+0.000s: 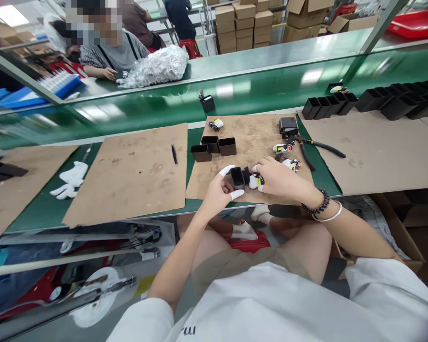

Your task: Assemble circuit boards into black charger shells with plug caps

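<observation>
My left hand (219, 190), with white finger cots, pinches a small black open-topped plastic case (237, 177) over the front of a cardboard mat (257, 130). My right hand (278, 178) is closed on a small circuit board with yellow and white parts (256, 180), held right against the case's side. Three more empty black cases (214, 146) stand on the mat just behind my hands. Loose circuit boards (287, 156) lie to the right of my right hand, and another board (216, 124) lies at the mat's far edge.
Black pliers (319, 148) and a black block (288, 125) lie at the mat's right. Rows of black cases (374, 100) stand far right. A white glove (71, 178) and a pen (174, 154) lie to the left. Across the green conveyor (235, 92), another person sits beside a bag (157, 66).
</observation>
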The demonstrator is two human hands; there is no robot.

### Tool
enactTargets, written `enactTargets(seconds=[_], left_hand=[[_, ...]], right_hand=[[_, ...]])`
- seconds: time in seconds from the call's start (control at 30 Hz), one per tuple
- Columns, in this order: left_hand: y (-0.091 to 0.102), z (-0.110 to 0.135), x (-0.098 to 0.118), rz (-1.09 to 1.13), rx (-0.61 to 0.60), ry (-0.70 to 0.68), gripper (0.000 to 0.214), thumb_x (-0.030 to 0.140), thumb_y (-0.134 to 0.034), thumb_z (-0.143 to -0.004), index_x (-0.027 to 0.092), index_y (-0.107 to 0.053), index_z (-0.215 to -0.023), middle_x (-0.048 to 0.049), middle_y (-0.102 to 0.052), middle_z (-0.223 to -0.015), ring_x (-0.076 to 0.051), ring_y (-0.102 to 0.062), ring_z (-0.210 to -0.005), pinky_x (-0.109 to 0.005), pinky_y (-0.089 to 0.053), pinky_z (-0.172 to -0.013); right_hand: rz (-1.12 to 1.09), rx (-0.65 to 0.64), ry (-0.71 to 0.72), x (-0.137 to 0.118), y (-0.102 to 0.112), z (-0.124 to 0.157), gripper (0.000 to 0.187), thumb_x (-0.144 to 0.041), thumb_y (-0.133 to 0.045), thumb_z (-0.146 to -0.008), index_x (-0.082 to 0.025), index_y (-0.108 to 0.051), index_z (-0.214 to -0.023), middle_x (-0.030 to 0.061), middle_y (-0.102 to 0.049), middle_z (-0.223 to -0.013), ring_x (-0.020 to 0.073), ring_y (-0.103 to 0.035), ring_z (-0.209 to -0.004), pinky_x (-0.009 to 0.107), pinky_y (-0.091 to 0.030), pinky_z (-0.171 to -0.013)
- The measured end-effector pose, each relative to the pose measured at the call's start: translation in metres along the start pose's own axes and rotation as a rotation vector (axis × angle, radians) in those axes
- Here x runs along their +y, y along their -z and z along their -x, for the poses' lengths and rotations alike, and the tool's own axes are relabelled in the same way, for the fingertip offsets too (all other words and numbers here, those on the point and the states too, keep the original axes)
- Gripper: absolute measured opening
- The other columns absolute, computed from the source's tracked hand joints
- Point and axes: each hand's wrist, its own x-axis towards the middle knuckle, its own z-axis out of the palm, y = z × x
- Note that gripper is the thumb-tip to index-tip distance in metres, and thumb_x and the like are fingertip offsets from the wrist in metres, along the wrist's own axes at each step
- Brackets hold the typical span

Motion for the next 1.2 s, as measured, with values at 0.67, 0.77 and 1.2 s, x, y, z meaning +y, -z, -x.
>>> enactTargets(seconds=[0.67,0.77,1.2], left_hand=[[-0.025,0.01,0.01,-0.575,0.404,-0.086,0.057,0.054,-0.095,-0.063,0.02,-0.062,-0.094,-0.0061,-0.064,-0.097,-0.027,-0.068,-0.091,-0.038,-0.055,-0.081],[-0.03,0.017,0.011,-0.607,0.393,-0.055,0.053,0.058,-0.091,-0.068,0.021,-0.064,-0.095,-0.0072,-0.07,-0.091,-0.03,-0.07,-0.089,-0.04,-0.055,-0.081],[0.02,-0.004,0.014,-0.118,-0.416,-0.243,0.085,0.028,-0.088,-0.072,0.021,-0.055,-0.15,-0.0141,-0.055,-0.159,-0.034,-0.053,-0.147,-0.045,-0.046,-0.122]], right_hand=[[-1.916,0.378,-0.177,0.013,-0.062,0.024,0.035,-0.039,-0.077,-0.067,-0.031,-0.068,-0.1,0.0024,-0.08,-0.113,0.0289,-0.076,-0.109,0.053,-0.058,-0.107],[-1.85,0.436,-0.17,0.014,-0.073,0.024,0.039,-0.046,-0.073,-0.07,-0.031,-0.068,-0.105,0.004,-0.079,-0.121,0.031,-0.074,-0.114,0.056,-0.054,-0.114],[-1.732,0.766,-0.285,-0.01,-0.083,0.026,0.05,-0.031,-0.09,-0.055,-0.027,-0.064,-0.098,0.003,-0.077,-0.108,0.0259,-0.073,-0.107,0.045,-0.06,-0.102]])
